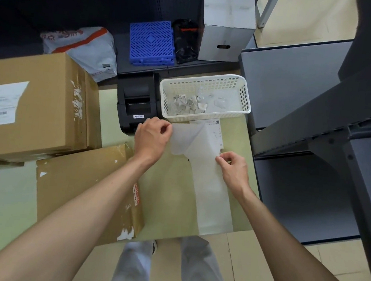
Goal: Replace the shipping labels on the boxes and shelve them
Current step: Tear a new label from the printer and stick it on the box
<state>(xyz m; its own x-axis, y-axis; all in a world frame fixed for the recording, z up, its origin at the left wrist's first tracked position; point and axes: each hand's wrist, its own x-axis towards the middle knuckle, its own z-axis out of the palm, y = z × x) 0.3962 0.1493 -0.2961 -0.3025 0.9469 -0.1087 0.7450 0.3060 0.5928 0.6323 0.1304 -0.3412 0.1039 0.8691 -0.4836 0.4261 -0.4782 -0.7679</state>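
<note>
1. our left hand [152, 138] is raised over the table [170, 195], fingers curled, thumb and forefinger pinching the upper left corner of a thin white sheet [181, 140] that is peeling off the label strip [211, 187].
2. our right hand [233, 169] pinches the right edge of the strip with thumb and fingers, about a third of the way down it.
3. the strip lies lengthwise on the pale green table, its far end printed with small text and a code, just in front of the white basket [206, 97]; its near end reaches the table's front edge.
4. the basket holds crumpled scraps of torn paper [188, 106].
5. a black label printer [136, 104] stands touching the basket's left side, just beyond our left hand.
6. a large cardboard box [37, 107] sits at the left of the table with a partly torn white label [7, 102] on its top face and white residue along its right edge.
7. a second cardboard box [84, 187] lies nearer us, under our left forearm, with torn patches and a red-printed tape on its right side.
8. on the dark shelf [186, 68] behind are a grey mailer bag [87, 48], a blue plastic grid [151, 42], a black bag [185, 41] and a white carton [226, 29].
9. dark metal shelving [297, 83] stands at the right.
</note>
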